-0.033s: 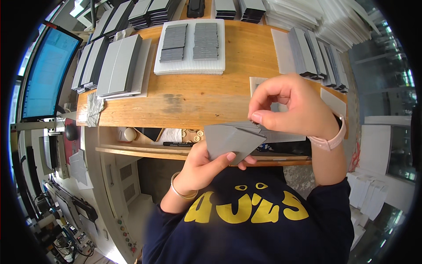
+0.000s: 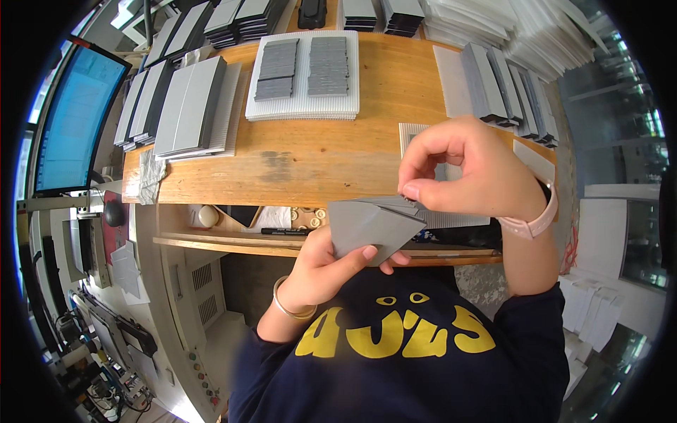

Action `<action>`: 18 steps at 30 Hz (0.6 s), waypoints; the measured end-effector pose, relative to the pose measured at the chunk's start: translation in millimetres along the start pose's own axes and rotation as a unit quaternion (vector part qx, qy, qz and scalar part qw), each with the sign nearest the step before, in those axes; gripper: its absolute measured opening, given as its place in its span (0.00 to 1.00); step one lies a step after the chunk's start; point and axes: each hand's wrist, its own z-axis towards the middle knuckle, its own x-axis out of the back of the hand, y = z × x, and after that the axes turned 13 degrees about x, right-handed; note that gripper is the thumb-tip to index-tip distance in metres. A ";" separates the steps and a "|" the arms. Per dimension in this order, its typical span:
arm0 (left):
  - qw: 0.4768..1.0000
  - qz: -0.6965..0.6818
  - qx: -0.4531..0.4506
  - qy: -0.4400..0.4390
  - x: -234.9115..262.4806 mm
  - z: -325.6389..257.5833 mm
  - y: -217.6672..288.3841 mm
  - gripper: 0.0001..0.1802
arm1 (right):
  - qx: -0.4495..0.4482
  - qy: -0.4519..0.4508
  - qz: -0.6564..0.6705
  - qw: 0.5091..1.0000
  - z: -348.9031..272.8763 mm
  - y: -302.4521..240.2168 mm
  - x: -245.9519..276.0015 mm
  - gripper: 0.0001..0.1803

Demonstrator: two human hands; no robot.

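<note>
My left hand [image 2: 307,275] is closed round a fanned stack of thin grey sheets [image 2: 370,229], thumb on the near face and fingertips showing below it. The stack is tilted in front of my chest, its sheets spread along the far edge. Above its far right corner, my right hand [image 2: 479,173] is closed in a pinch, thumb and forefinger touching the sheets' corner. How many sheets lie between those fingertips is hidden. A ribbed white board [image 2: 458,220] lies partly behind my right hand.
Two rows of grey pieces lie on a white ribbed board stack [image 2: 303,109] on the wooden table [image 2: 282,166]. Grey block stacks stand at left [image 2: 189,106] and right [image 2: 483,84]. Below the tabletop, an open drawer [image 2: 233,243] holds small items. A monitor [image 2: 81,116] stands far left.
</note>
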 end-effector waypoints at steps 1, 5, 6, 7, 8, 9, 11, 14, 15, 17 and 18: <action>1.000 0.001 0.002 -0.003 -1.0 -0.5 -0.1 0.14 | -0.001 0.003 0.000 1.000 -0.1 -2.6 2.1 0.02; 1.000 -0.012 0.021 0.007 -6.2 -0.7 1.3 0.13 | 0.002 -0.084 -0.092 0.992 2.1 -8.1 8.6 0.02; 0.999 -0.018 0.032 0.017 -6.8 -1.1 1.5 0.13 | 0.013 -0.115 -0.108 0.987 3.4 -8.5 9.7 0.02; 0.999 -0.018 0.033 0.017 -5.5 -0.9 0.7 0.13 | 0.012 -0.114 -0.107 0.988 4.8 -8.5 11.0 0.02; 0.999 -0.002 0.035 -0.002 -3.7 -0.7 0.1 0.13 | 0.006 -0.141 -0.112 0.984 5.4 -9.7 12.2 0.02; 0.999 0.014 0.036 -0.020 -2.2 -0.5 -0.2 0.14 | 0.000 -0.167 -0.116 0.979 5.9 -10.6 13.2 0.02; 0.999 0.020 0.039 -0.028 0.0 0.1 -0.5 0.14 | 0.006 -0.183 -0.120 0.976 7.8 -10.7 14.7 0.02; 0.998 0.018 0.052 -0.030 -0.4 0.7 0.4 0.14 | 0.016 -0.203 -0.135 0.970 10.2 -9.2 15.0 0.03; 0.998 0.012 0.062 -0.027 -0.7 0.9 0.8 0.14 | 0.020 -0.205 -0.147 0.967 10.8 -8.5 15.0 0.03; 0.997 0.000 0.068 -0.022 -0.7 1.8 0.7 0.13 | 0.029 -0.195 -0.147 0.969 11.7 -5.8 14.9 0.03; 0.997 -0.011 0.076 -0.018 -0.5 2.1 0.9 0.13 | 0.039 -0.184 -0.147 0.971 12.1 -4.5 14.8 0.03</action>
